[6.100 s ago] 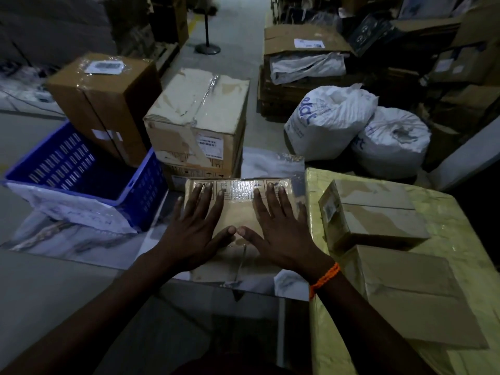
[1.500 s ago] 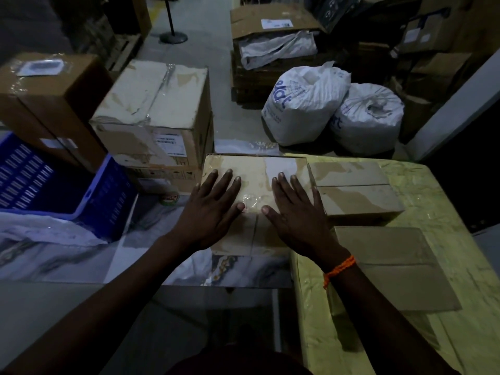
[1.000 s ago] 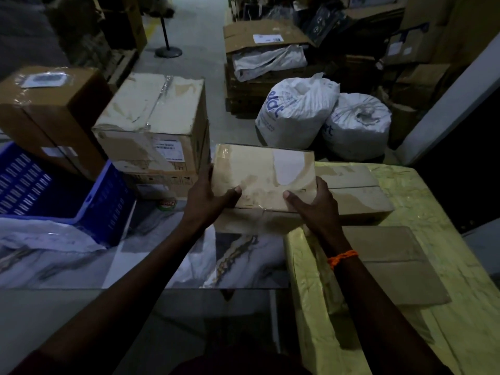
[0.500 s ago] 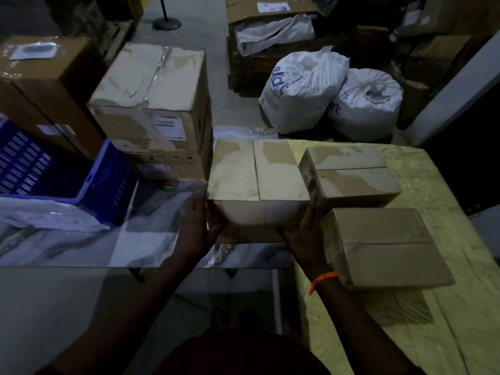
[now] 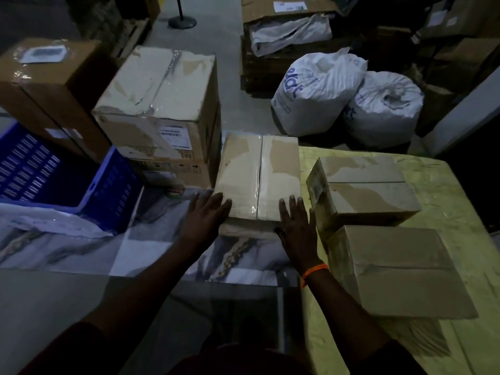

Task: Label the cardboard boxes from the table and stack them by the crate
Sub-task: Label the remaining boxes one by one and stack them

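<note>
A taped cardboard box (image 5: 259,180) lies seam-up on the marbled sheet (image 5: 151,250), between the yellow-covered table (image 5: 454,190) and the blue crate (image 5: 54,180). My left hand (image 5: 205,217) lies flat against its near left corner, thumb on the top. At the near right corner rests my right hand (image 5: 296,223), wearing an orange wristband, with its fingertips spread on the top edge. No label shows on the upper face. Two more cardboard boxes sit on the table, one further back (image 5: 362,190) and one nearer (image 5: 400,269).
A large taped box with a printed label (image 5: 162,104) stands on another box just left of my box, touching it. A brown box (image 5: 48,85) rises behind the crate. Two white sacks (image 5: 319,90) (image 5: 384,106) and more cartons crowd the floor beyond.
The box was lifted off the sheet and turned so the white label face went out of sight. It is set down seam-up, and my hands slid from its sides to its near corners.
</note>
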{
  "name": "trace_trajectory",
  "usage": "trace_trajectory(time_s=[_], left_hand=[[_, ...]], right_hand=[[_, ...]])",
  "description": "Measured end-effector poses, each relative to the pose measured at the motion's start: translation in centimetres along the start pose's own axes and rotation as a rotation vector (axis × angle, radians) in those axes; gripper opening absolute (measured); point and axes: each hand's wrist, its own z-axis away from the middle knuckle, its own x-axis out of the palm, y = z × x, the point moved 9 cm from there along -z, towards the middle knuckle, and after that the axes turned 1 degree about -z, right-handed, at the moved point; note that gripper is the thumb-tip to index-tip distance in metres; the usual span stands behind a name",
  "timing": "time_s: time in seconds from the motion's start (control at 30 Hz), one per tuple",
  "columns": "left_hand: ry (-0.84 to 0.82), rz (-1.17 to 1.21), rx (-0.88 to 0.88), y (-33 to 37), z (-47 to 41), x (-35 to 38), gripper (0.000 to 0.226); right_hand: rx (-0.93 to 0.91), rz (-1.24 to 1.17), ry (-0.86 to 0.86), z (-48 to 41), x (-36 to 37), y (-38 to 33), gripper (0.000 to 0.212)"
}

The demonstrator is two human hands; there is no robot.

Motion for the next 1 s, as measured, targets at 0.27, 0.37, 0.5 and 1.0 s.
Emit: trace_trajectory(time_s=[0.27,0.37,0.5,1.0], left_hand=[[0.028,-0.212,0.009,-1.3,-8.0,0.5,0.048],[0.061,-0.281,0.036,-2.3,-9.6,0.7,0.045],[0.091,-0.336,0.038,-3.6,-11.0,1.5,0.047],[-0.107,-0.477,-0.101,-1.6,-13.7,1.7,0.068]], right_hand=[[-0.014,-0.146,-0.012,-9.1,1.3,0.6,0.096],[-0.056,-0.165,0.016,-11.7,1.7,0.6,0.093],[-0.108,-0.192,0.038,-14.2,2.6,0.6,0.089],[-0.167,-0.253,0.132,-14.8,2.9,0.8,0.092]])
